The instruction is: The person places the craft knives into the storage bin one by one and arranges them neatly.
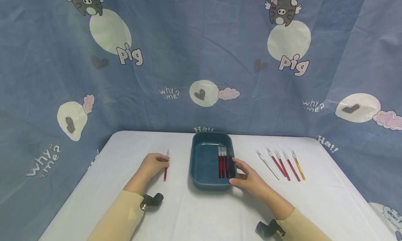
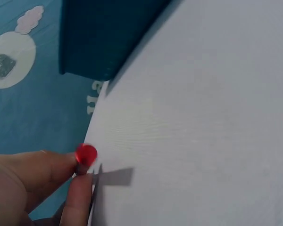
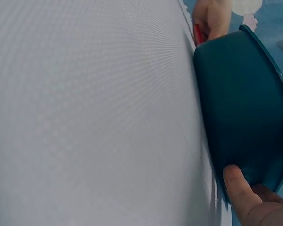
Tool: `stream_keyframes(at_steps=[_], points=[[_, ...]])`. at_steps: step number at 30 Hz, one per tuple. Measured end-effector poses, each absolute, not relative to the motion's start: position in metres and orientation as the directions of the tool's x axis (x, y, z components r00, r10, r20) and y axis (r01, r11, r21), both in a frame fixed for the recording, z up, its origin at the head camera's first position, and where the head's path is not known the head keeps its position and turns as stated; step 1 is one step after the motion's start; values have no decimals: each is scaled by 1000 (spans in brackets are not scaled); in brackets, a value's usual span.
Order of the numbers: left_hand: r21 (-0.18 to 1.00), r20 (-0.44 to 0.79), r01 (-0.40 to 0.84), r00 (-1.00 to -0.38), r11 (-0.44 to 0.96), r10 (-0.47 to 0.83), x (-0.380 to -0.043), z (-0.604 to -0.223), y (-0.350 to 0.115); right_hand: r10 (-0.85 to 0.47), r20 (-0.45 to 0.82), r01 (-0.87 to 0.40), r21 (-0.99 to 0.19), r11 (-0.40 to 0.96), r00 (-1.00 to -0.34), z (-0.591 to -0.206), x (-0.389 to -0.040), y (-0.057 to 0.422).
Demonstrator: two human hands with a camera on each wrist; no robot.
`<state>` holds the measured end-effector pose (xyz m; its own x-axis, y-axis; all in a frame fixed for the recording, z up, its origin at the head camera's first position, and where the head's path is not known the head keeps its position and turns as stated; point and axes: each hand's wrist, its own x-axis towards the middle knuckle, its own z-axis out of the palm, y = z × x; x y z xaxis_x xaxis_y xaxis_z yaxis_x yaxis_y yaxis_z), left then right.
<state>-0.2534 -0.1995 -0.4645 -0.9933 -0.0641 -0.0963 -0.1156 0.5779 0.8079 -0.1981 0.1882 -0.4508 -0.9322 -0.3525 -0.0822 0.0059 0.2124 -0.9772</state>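
My left hand [image 1: 154, 165] pinches a slim red pen-like tool [image 1: 165, 174] with a clear tip, left of the dark teal basin [image 1: 195, 182]. In the left wrist view the tool's round red end [image 2: 86, 154] shows between thumb and finger. Three similar red tools [image 1: 223, 166] lie side by side along the basin's right part, pale tips away from me. At the basin's near right corner, my right hand [image 1: 248, 176] grips the wall. Its thumb [image 3: 237, 186] lies against the outer side in the right wrist view, while the other fingers are partly hidden.
Right of the basin, several more slim tools lie on the white table [image 1: 207, 216]: a silver one [image 1: 268, 165], red ones [image 1: 291, 166] and a yellow one [image 1: 299, 166]. A blue printed cloth [image 1: 176, 59] hangs behind the table's far edge.
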Motion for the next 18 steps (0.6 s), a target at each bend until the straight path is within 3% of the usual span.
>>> stream_keyframes(at_steps=[5, 18], points=[[874, -152, -164, -986, 458, -64, -254, -464, -203, -354, -85, 7, -976, 216, -931, -450, -198, 189], [913, -197, -185, -980, 364, -4, -249, -460, -198, -354, -87, 12, -978, 209, -931, -450, -197, 189]])
